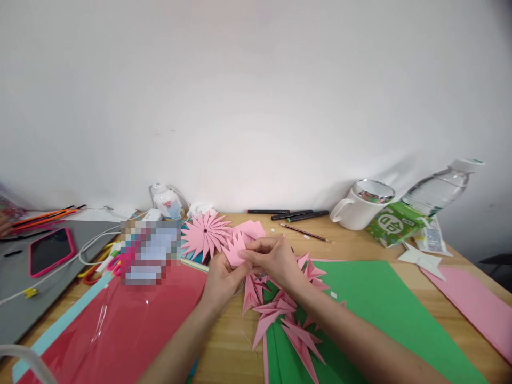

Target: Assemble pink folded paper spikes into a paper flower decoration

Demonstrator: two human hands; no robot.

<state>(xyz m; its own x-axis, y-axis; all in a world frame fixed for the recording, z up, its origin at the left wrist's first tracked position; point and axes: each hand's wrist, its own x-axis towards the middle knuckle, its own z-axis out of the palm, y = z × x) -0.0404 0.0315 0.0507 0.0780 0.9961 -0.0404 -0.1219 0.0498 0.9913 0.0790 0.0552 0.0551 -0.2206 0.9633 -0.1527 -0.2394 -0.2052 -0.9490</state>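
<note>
Both my hands meet over the table, pinching a pink folded paper piece [235, 250] with pointed tips. My left hand [222, 274] grips its lower left side, thumb on the front. My right hand [272, 257] closes on its right edge. Just behind and to the left lies a pink paper pinwheel star [205, 230] with many points and a dark centre. Flat pink paper [252, 229] shows behind my fingers. Below my right hand, several pink folded paper units [276, 309] lie in a loose pile, partly hidden by my forearm.
Green paper sheets [372, 314] lie at right, a red sheet [160, 314] at left. Markers [308, 216] and a pencil [306, 233] lie near the wall. A white mug [360, 208], green packet [394, 224] and tilted water bottle [438, 186] stand at right. A phone [52, 252] rests far left.
</note>
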